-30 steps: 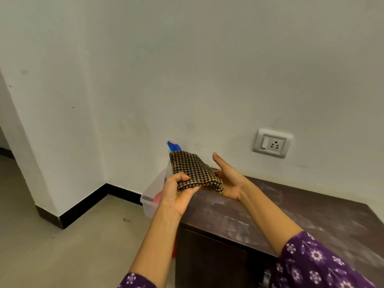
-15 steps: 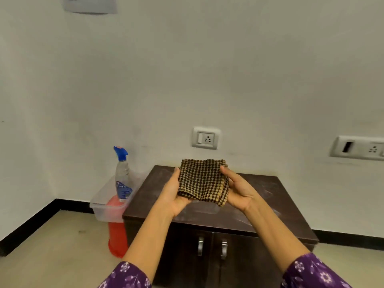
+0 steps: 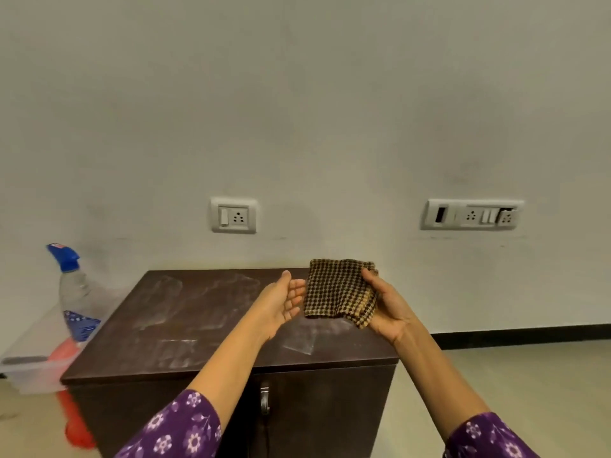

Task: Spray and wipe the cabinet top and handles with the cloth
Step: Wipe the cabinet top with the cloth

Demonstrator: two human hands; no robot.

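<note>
A folded brown-and-tan checked cloth (image 3: 337, 289) hangs above the right part of the dark brown cabinet top (image 3: 185, 322), which shows dusty smears. My right hand (image 3: 383, 302) grips the cloth's right side, thumb over its upper edge. My left hand (image 3: 281, 302) is open just left of the cloth, palm turned toward it, fingers relaxed and apart from the fabric. A metal door handle (image 3: 264, 399) shows on the cabinet front between my forearms. The spray bottle (image 3: 74, 292) with a blue trigger stands to the left of the cabinet.
The bottle stands in a clear plastic tub (image 3: 29, 365) on a red stool (image 3: 74, 421) left of the cabinet. A wall socket (image 3: 233, 215) and a switch panel (image 3: 472, 214) sit above. Beige floor (image 3: 496, 375) lies to the right.
My view has swung right, so the cabinet now sits centred. My left hand has let go of the cloth and opened; my right hand now holds it alone, further right over the top.
</note>
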